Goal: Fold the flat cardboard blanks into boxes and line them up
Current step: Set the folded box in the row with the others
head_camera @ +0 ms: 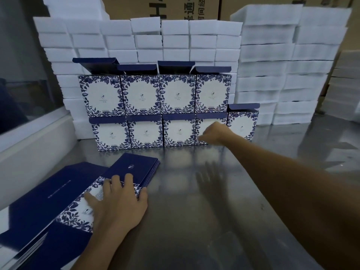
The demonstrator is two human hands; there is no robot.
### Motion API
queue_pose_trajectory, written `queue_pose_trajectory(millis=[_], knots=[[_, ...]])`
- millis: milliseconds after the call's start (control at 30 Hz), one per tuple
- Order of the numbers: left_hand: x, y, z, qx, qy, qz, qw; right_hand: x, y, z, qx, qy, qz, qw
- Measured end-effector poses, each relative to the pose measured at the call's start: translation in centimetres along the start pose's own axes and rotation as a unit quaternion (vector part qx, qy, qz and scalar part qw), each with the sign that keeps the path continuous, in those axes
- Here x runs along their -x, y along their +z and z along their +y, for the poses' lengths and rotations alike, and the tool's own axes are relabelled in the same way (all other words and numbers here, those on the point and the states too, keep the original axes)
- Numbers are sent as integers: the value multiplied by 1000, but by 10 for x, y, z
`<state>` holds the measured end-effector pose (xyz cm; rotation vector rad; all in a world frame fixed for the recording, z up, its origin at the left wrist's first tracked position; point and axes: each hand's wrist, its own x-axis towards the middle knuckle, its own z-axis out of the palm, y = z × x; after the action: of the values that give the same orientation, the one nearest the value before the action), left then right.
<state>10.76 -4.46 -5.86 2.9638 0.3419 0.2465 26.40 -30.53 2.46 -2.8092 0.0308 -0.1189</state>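
boxes (155, 112) behind blanks (78, 201) (foam (272, 65) rearmost)

White foam blocks (268, 61) (brown cartons (185, 8) behind), perhaps polyethylene, stacked.

Two bare forearms, left hand (118, 203) and right hand (214, 133) ungloved, no sleeves, rings or watch visible

the tabletop (194, 221) is smooth, reflective metal — the folded boxes (144, 131) and flat blanks (58, 195) are printed card with a slight sheen — the white blocks (272, 55) look like matt foam.
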Motion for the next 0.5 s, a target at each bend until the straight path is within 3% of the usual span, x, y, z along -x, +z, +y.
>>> queue_pose_trajectory(millis=[133, 300, 500], knots=[[0, -3, 0, 9, -2, 3, 1000, 30, 34, 15, -92, 2, -30, 995], [3, -7, 2, 21, 6, 0, 1000, 82, 71, 22, -170, 28, 70, 982], [11, -12, 7, 33, 42, 35, 998, 137, 80, 16, -207, -23, 104, 973]])
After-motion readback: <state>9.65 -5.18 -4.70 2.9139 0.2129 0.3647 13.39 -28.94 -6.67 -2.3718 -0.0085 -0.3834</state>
